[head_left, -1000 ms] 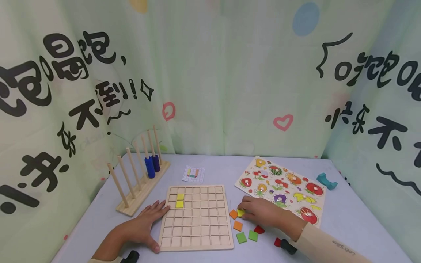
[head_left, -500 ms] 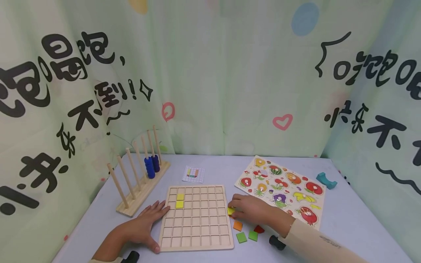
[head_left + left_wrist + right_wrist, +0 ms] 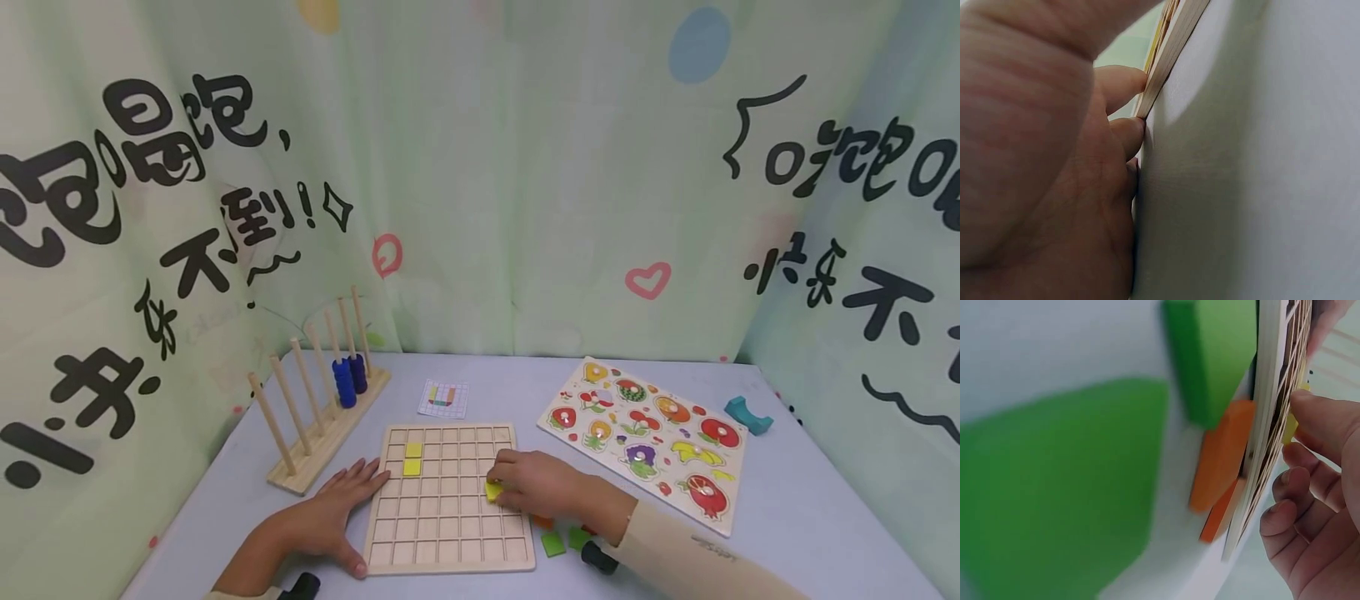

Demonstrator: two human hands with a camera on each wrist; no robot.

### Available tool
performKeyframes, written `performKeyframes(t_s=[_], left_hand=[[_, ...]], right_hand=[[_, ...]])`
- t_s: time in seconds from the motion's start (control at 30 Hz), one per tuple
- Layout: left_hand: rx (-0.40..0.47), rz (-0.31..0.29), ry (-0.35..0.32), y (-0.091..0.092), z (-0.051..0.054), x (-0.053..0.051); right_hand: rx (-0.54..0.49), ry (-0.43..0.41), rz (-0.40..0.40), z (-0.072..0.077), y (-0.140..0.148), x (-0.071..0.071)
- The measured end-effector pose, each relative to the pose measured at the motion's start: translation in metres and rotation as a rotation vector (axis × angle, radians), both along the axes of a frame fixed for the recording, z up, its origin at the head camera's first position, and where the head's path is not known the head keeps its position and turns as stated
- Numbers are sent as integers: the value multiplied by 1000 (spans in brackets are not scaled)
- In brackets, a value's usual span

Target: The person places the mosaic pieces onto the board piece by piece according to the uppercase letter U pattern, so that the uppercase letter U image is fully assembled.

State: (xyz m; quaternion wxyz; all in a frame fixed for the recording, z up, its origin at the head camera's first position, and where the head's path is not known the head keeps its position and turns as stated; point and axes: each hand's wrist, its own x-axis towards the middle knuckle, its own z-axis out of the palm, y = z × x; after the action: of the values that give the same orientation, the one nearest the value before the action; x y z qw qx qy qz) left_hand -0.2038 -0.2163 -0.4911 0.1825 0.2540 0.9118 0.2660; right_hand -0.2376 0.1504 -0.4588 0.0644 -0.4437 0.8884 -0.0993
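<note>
Tabletop (image 3: pixel 506 390); left hand (image 3: pixel 332 515) spread against board (image 3: pixel 448 504); right hand (image 3: pixel 536 483) pinches tile (image 3: pixel 492 492).

Left: stand (image 3: pixel 330 431), wooden, set slantwise on white table (image 3: pixel 795 525), with seven upright pegs (image 3: pixel 271 423); blue beads (image 3: pixel 344 385) stacked on two, toward far end. Right: puzzle (image 3: pixel 663 442), lying flat and askew, with watermelon (image 3: pixel 631 389), grapes (image 3: pixel 642 454) and bananas (image 3: pixel 697 452) among fruits. Just beside its right corner: teal block (image 3: pixel 747 418), curved. Far side: pale green curtain (image 3: pixel 480 167), with black lettering (image 3: pixel 201 263) left and right; pink heart (image 3: pixel 662 283) and, higher up, blue spot (image 3: pixel 700 44) toward right.
</note>
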Motion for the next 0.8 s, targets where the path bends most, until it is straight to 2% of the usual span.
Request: performKeyframes(t_s=[0.17,0.4,0.6,0.8], left_hand=[[4,-1,-4,-1,-1,0],[3,-13,8,-2,-3,0],[8,-15,6,0,1,1],[12,-24,15,-1,2,0]], right_hand=[[13,28,18,1,-13,0],[11,23,15,-3,-26,-2],[-14,55,46,-4,-31,-3],[18,65,37,-4,-42,-5]])
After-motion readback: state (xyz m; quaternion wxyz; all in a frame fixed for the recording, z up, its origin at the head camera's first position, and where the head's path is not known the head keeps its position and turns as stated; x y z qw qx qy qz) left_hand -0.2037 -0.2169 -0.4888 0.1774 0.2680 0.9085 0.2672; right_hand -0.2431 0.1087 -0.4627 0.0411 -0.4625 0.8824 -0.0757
